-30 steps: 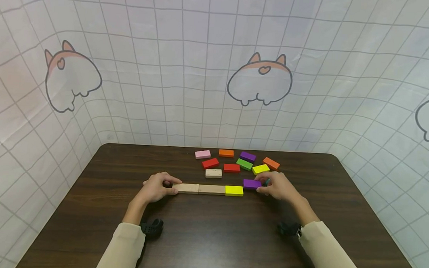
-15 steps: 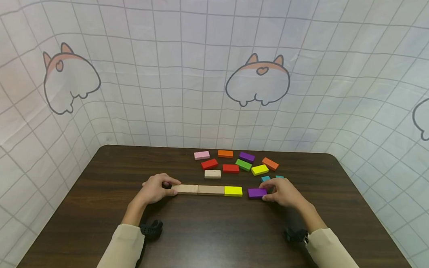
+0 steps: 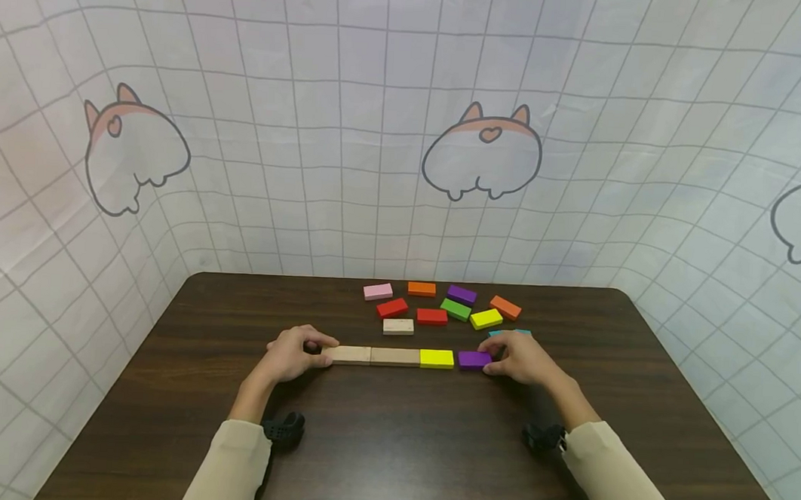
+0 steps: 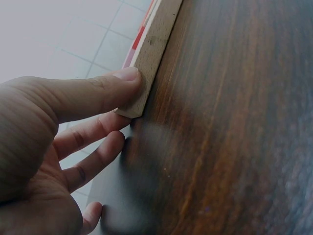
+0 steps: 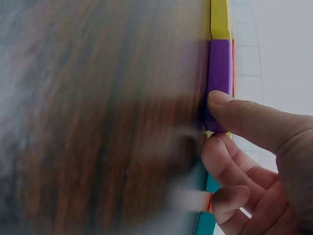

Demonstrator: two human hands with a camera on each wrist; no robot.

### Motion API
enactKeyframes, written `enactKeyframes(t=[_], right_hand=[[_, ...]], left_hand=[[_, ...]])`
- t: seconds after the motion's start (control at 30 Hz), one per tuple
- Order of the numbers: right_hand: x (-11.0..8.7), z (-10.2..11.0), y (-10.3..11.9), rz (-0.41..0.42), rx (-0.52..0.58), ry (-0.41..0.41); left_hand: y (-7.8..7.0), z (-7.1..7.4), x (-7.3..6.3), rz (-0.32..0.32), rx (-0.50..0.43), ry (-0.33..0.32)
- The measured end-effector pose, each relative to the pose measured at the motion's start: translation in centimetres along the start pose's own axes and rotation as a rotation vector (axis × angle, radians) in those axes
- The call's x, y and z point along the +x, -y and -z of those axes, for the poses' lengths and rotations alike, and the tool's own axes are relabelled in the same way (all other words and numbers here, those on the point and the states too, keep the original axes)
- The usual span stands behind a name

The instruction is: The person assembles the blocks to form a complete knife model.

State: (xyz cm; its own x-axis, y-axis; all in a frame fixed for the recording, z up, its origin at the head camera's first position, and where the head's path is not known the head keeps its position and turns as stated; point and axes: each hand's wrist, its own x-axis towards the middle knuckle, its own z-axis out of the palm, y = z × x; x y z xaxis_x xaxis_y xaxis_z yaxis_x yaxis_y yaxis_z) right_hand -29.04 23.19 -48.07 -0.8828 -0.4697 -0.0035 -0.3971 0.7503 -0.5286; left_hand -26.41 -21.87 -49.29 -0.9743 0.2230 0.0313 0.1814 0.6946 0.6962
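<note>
A row of flat blocks lies on the dark table: a light wooden block (image 3: 350, 355) at the left, a second wooden block (image 3: 396, 357), then a yellow block (image 3: 437, 358). My left hand (image 3: 294, 354) pinches the left end of the row, its thumb on the near side of the wooden block, as the left wrist view also shows. To the right of the yellow block lies a purple block (image 3: 473, 360), in line with the row and with a small gap in the head view. My right hand (image 3: 520, 359) pinches its right end between thumb and fingers.
Behind the row lie several loose blocks: a pale wooden one (image 3: 398, 327), two red, pink (image 3: 378, 291), orange, green (image 3: 455, 309), yellow and purple. Teal blocks (image 3: 510, 333) are partly hidden behind my right hand. A white grid-patterned cloth (image 3: 374, 226) stands behind the table.
My right hand has brought the purple block nearer to me, into line with the row, then slightly left toward the yellow block. My left hand stays at the row's left end.
</note>
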Motion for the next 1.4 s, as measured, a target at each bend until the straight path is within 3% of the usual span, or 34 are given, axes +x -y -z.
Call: enactKeyframes(t=[1.4], right_hand=[[0.73, -0.45, 0.87, -0.056, -0.003, 0.021]], left_hand=[[0.06, -0.16, 0.11, 0.008, 0.021, -0.011]])
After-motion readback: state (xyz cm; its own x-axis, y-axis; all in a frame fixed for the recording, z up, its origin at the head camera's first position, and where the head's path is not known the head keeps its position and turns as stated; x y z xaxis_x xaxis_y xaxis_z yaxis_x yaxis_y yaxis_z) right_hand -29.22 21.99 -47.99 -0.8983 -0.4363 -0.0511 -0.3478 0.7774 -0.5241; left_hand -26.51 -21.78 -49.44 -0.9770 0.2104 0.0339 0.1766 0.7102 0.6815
